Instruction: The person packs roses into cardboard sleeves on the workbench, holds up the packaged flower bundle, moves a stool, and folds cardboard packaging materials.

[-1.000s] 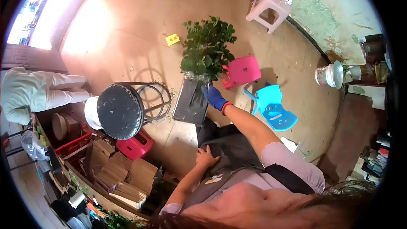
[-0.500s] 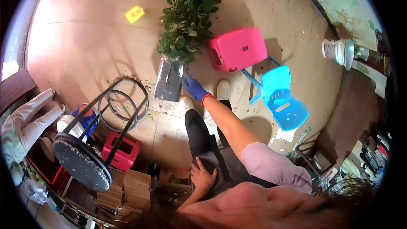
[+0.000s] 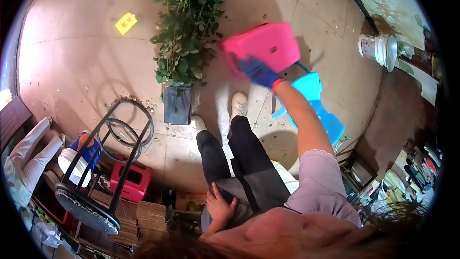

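Observation:
My right hand (image 3: 260, 71), in a blue glove with a red cuff, is on the near left edge of a pink plastic stool (image 3: 275, 43) lying on its side. Its fingers appear hooked over the stool's rim, slightly blurred. Bare and with fingers spread, my left hand (image 3: 220, 207) rests on the dark apron (image 3: 256, 189) over my lap. In front of my feet lies a bundle of leafy green stems (image 3: 187, 33). A black plastic wrapping (image 3: 177, 108) covers its lower end.
A small blue chair (image 3: 314, 98) stands just right of the pink stool. To the left, a black round stool (image 3: 91, 211) leans above a red stool (image 3: 130, 181). A yellow card (image 3: 126, 23) and leaf scraps lie on the floor; a white bucket (image 3: 378, 52) is at right.
My right hand has left the black wrapping and moved up and right onto the pink stool. The stool has shifted away and to the right. My left hand stays on my lap.

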Demonstrator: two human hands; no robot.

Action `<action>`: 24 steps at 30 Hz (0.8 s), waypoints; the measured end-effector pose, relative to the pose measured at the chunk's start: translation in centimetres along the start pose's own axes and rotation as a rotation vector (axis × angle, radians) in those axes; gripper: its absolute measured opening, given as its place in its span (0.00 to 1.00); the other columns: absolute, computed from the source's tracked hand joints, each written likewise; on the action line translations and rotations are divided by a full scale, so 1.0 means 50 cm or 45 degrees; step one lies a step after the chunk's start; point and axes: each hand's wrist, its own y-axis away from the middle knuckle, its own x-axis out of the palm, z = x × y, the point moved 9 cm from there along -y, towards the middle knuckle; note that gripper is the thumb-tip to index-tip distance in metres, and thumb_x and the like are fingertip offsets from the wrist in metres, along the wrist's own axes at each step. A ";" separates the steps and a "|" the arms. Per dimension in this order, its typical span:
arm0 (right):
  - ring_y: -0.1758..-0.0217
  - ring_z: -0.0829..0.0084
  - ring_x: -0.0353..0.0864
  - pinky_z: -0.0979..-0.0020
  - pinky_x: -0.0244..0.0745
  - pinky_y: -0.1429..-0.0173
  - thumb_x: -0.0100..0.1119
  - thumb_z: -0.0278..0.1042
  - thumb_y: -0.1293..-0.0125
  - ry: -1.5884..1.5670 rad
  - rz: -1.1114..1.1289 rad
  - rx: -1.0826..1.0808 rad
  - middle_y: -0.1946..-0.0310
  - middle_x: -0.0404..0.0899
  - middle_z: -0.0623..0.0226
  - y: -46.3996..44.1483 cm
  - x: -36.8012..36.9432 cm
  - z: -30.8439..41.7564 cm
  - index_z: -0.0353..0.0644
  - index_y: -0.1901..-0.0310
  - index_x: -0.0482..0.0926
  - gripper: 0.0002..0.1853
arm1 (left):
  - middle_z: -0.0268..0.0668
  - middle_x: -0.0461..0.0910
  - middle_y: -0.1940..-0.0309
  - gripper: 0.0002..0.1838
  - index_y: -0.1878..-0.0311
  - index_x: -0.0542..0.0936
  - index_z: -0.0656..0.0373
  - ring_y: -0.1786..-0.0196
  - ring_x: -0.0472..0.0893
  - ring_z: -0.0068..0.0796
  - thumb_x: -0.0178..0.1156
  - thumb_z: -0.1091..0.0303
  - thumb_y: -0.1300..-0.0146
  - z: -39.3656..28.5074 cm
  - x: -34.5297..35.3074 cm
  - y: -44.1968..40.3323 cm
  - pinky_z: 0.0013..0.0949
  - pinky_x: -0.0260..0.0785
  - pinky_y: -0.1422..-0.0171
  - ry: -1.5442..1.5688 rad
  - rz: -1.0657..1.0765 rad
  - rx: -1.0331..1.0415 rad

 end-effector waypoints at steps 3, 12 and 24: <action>0.18 0.58 0.59 0.57 0.51 0.16 0.50 0.37 0.29 0.863 0.249 0.423 0.25 0.65 0.51 0.143 0.082 -0.334 0.42 0.24 0.65 0.32 | 0.63 0.62 0.30 0.63 0.18 0.48 0.56 0.37 0.71 0.64 0.74 0.42 0.49 -0.020 -0.008 -0.016 0.57 0.69 0.36 0.011 -0.019 0.038; 0.34 0.52 0.76 0.44 0.63 0.29 0.53 0.46 0.32 0.066 0.766 0.720 0.47 0.84 0.59 0.310 0.067 -0.175 0.52 0.47 0.86 0.18 | 0.59 0.63 0.31 0.62 0.18 0.49 0.56 0.35 0.71 0.61 0.74 0.40 0.48 -0.015 -0.021 -0.026 0.55 0.70 0.35 -0.003 0.025 0.001; 0.45 0.53 0.84 0.57 0.78 0.41 0.53 0.45 0.24 -1.283 0.447 0.917 0.49 0.85 0.55 0.921 -0.045 0.464 0.46 0.52 0.84 0.15 | 0.58 0.66 0.32 0.62 0.17 0.47 0.50 0.33 0.72 0.60 0.72 0.35 0.46 -0.003 -0.074 -0.022 0.54 0.70 0.31 -0.123 0.198 0.065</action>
